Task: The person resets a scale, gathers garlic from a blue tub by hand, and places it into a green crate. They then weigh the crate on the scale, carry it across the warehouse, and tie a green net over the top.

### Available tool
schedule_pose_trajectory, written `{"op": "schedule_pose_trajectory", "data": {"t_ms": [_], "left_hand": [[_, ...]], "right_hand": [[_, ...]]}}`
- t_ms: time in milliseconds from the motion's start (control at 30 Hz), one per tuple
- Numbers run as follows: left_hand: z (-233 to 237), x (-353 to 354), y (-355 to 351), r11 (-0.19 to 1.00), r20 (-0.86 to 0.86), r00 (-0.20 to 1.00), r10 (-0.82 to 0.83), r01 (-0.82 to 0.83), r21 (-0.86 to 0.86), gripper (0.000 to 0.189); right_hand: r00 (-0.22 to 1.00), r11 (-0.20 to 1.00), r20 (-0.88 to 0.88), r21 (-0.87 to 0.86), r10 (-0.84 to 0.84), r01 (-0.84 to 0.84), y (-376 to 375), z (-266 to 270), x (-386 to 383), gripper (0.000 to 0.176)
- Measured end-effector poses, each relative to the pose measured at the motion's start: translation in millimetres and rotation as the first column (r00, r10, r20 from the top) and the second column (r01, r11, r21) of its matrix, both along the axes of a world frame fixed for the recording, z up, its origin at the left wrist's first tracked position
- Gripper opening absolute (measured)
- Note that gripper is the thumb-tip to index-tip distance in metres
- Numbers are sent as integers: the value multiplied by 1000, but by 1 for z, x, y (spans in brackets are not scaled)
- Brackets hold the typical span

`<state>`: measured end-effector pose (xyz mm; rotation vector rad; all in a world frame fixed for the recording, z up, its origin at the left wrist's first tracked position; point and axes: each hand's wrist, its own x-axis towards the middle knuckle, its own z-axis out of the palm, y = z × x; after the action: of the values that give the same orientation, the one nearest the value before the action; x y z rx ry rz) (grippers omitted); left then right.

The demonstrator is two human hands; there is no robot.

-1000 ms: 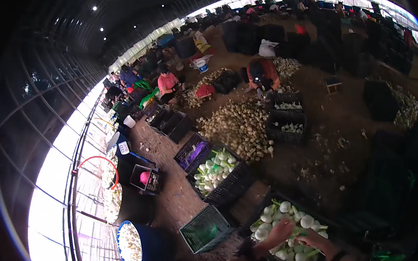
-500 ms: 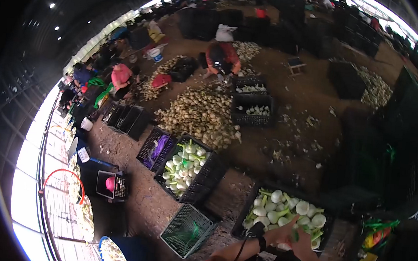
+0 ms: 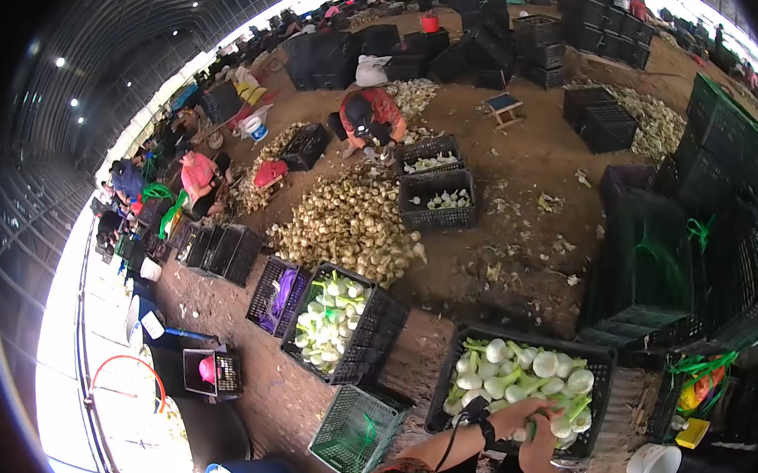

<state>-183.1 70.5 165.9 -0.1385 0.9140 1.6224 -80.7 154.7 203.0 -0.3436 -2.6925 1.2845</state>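
My left hand (image 3: 518, 415), with a dark band on its wrist, reaches over the near edge of a black crate (image 3: 434, 399). White bulbs with short green stalks (image 3: 546, 364), like fresh onions or garlic, fill that crate. Close beside it, my right hand (image 3: 539, 448) comes up from below with its fingers closed. Between the two hands a small green piece (image 3: 532, 428) shows, too small to name. The fingers of both hands are bent together there, and what the left fingers grip is hidden.
Left of the crate stand an empty green-grey crate (image 3: 344, 427) and another crate of white bulbs (image 3: 331, 317). Ahead lies a heap of brown-skinned bulbs (image 3: 345, 221), with a crouching person (image 3: 371, 117) behind it. Black crates (image 3: 639, 281) are stacked at right, near a white bucket (image 3: 654, 467).
My view has shifted, and the scene looks brighter and sharper. My hands stay together at the crate's near edge, the right one slightly lower in the picture.
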Motion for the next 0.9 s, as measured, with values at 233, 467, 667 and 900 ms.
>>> {"op": "schedule_pose_trajectory", "data": {"t_ms": [233,467,667,900], "left_hand": [[-47,-3,22,961,763,644,45,-238,144,29],[-30,-17,18,977,470,864,-182,215,-17,64],[-13,-11,19,986,256,963,-88,121,-118,61],[-21,-8,10,986,169,973,-160,166,-24,68]], "right_hand": [[990,968,76,-234,116,-95,55,54,69,30],[886,-322,415,-884,-207,339,134,61,30,17],[827,-423,499,-828,-258,368,109,-15,-74,12],[890,-26,295,-952,-347,305,103,-27,-137,14]]}}
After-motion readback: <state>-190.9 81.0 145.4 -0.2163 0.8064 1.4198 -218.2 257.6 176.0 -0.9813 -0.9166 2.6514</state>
